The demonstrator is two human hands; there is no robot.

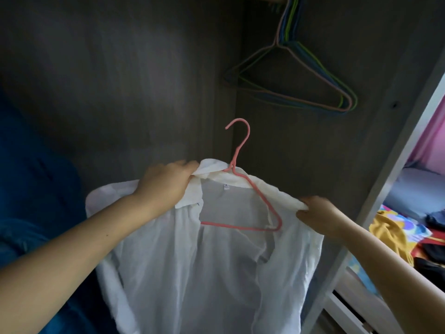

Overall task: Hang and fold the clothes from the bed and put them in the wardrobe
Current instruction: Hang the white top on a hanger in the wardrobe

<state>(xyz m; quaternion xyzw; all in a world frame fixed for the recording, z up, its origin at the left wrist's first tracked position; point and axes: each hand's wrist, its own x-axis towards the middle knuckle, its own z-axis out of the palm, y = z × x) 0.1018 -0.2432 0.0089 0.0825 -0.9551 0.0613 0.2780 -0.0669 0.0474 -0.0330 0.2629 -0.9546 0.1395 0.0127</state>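
Thin white shirt (216, 273) draping over a pink wire hanger (243, 189) inside the dark wood-grain wardrobe (120, 80), left hand (166, 184) gripping the crumpled collar, right hand (317, 213) pinching the shoulder, bare wire hangers (301, 75) dangling above.

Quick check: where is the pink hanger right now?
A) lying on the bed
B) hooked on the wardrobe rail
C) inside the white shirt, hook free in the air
C: the pink hanger sits inside the white shirt, its hook touching nothing, while both hands hold the collar.
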